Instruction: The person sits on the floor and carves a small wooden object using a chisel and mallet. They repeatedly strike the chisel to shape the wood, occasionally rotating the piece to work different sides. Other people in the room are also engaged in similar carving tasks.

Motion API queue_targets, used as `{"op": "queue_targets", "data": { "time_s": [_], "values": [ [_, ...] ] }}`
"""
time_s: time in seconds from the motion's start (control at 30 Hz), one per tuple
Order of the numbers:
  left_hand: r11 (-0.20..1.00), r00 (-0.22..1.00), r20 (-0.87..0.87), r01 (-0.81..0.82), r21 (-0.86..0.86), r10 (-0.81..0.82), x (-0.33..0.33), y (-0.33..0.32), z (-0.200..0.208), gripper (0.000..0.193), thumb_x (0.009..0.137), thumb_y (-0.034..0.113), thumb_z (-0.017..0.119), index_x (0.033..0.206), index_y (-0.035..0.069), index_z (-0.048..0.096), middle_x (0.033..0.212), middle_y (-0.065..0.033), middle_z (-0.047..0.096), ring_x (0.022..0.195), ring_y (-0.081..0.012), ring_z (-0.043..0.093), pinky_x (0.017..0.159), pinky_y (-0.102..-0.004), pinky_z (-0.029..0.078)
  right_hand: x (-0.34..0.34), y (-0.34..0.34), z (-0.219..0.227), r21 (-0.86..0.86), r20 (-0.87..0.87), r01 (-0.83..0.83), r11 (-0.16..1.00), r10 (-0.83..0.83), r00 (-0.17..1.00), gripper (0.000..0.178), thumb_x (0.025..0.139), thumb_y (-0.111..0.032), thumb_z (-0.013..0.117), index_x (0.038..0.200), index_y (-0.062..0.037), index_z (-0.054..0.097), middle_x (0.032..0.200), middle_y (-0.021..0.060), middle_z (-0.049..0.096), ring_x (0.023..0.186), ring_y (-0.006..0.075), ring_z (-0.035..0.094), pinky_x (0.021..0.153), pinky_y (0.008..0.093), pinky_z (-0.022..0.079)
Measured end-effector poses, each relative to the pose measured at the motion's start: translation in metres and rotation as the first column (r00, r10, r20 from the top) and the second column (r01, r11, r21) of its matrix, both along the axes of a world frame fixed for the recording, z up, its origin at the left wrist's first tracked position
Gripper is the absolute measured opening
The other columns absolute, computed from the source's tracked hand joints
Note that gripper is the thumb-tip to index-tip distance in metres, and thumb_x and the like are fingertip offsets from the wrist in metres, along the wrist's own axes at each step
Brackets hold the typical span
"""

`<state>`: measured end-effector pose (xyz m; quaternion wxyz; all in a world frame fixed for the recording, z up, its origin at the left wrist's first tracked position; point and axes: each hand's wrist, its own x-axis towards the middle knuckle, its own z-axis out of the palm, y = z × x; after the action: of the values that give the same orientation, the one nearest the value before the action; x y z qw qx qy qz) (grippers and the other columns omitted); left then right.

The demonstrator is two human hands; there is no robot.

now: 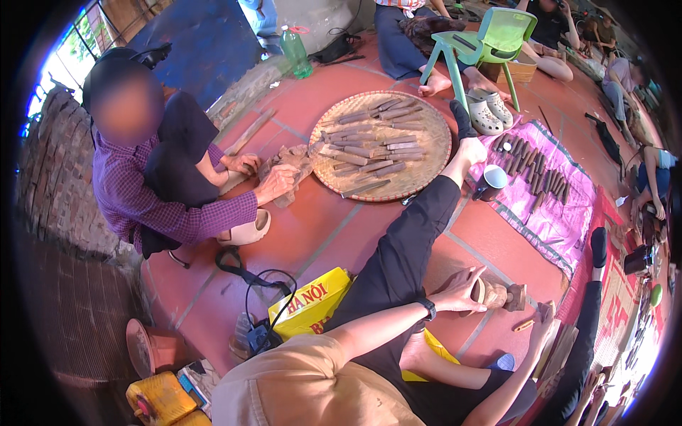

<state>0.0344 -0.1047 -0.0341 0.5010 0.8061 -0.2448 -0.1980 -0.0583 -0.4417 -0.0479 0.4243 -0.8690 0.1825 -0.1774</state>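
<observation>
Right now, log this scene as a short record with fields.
Left hand: gripping a brown wooden piece
Right hand: beside a small orange-brown object; grip unclear
Woven tray: holds many brown sticks
Pink cloth: bears dark brown pieces
Co-worker: purple checked shirt, one hand at crumpled brown material
Chair: green, on red tiles

Lower right of centre, the left hand [460, 291] holds a brown carved piece [496, 295] (a woven tray [436, 142] sits upper centre).
</observation>
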Motion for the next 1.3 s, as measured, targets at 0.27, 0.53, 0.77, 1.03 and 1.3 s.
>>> {"op": "queue_targets", "data": {
  "time_s": [0.27,0.53,0.77,1.03,1.3],
  "values": [
    [1.000,1.000,0.020,0.005,0.009,-0.005,0.001,-0.001,-0.002,0.111,0.072,0.049,0.081,0.155,0.007,0.018,0.148,-0.0269,0.029,0.140,-0.0453,0.027,0.115,-0.0533,0.024,0.002,-0.012,-0.008,0.063,-0.032,0.012,0.998,-0.010,0.999,0.015,0.088,0.009,0.058,0.100,0.0004,0.055,0.095,0.0084,0.063,0.090,0.0159,0.061,0.082,0.0297,0.047],
    [1.000,0.999,0.035,-0.012,0.025,0.011,-0.001,0.000,-0.005,0.111,0.073,0.048,0.080,0.155,0.007,0.018,0.147,-0.0274,0.029,0.139,-0.0456,0.028,0.115,-0.0534,0.024,0.002,-0.006,-0.007,0.334,0.067,0.062,0.940,-0.090,0.994,0.019,0.097,-0.012,0.062,0.112,-0.0016,0.059,0.102,0.0045,0.061,0.091,0.0109,0.056,0.079,0.0267,0.045],
    [1.000,0.999,0.040,0.003,0.001,-0.003,0.000,0.001,0.007,0.107,0.074,0.048,0.080,0.153,0.006,0.022,0.146,-0.0260,0.032,0.138,-0.0439,0.030,0.115,-0.0508,0.027,-0.001,0.006,0.001,0.228,-0.081,0.142,0.963,-0.126,0.989,0.033,0.102,-0.029,0.054,0.125,-0.0074,0.064,0.097,0.0016,0.061,0.086,0.0099,0.056,0.071,0.0244,0.043],
    [1.000,0.990,0.143,0.000,0.006,-0.001,0.004,-0.006,-0.003,0.103,0.074,0.049,0.080,0.151,0.004,0.026,0.142,-0.0236,0.039,0.132,-0.0402,0.039,0.111,-0.0497,0.032,0.002,0.012,0.020,0.230,-0.057,0.097,0.968,-0.086,0.995,0.031,0.099,-0.020,0.054,0.115,0.0010,0.070,0.081,0.0068,0.068,0.071,0.0130,0.060,0.065,0.0300,0.048],
    [0.999,0.998,0.063,-0.006,0.048,0.003,0.001,-0.001,0.005,0.098,0.075,0.048,0.077,0.151,0.008,0.029,0.140,-0.0264,0.041,0.132,-0.0411,0.040,0.110,-0.0497,0.033,-0.001,0.024,0.032,-0.227,-0.176,0.097,0.969,-0.138,0.975,0.026,0.096,-0.017,0.056,0.110,-0.0008,0.072,0.079,0.0165,0.071,0.074,0.0296,0.069,0.069,0.0406,0.052]
  ]
}}
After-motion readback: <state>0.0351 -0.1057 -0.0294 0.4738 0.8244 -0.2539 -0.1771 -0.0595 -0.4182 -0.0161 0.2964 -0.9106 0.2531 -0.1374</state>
